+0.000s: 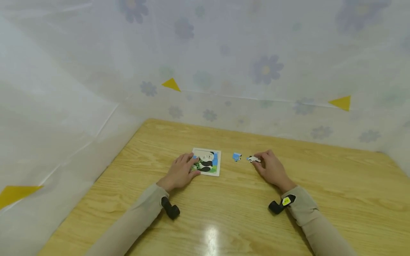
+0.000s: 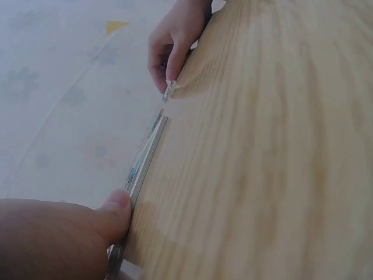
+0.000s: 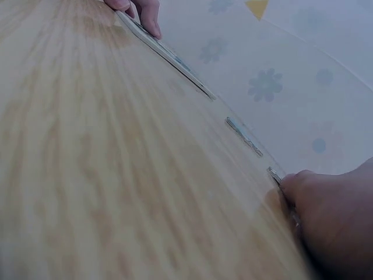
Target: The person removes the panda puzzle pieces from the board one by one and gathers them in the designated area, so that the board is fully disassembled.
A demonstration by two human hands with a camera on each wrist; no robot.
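Light wooden table (image 1: 336, 185), floral plastic sheeting (image 1: 266, 67) behind, 3 yellow triangles (image 1: 341, 102)

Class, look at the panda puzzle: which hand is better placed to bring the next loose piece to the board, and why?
The right hand: its fingers already pinch the black-and-white piece, with the blue piece beside it. The left hand rests on the puzzle board, steadying it.

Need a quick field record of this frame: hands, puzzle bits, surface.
surface: wooden table
puzzle board: panda picture, flat on the table
left hand: fingers rest on the board's left part
right hand: fingertips pinch a small black-and-white piece, low at the table
loose piece: blue piece lies between board and right hand, untouched
backdrop: flowered plastic sheet with yellow triangles
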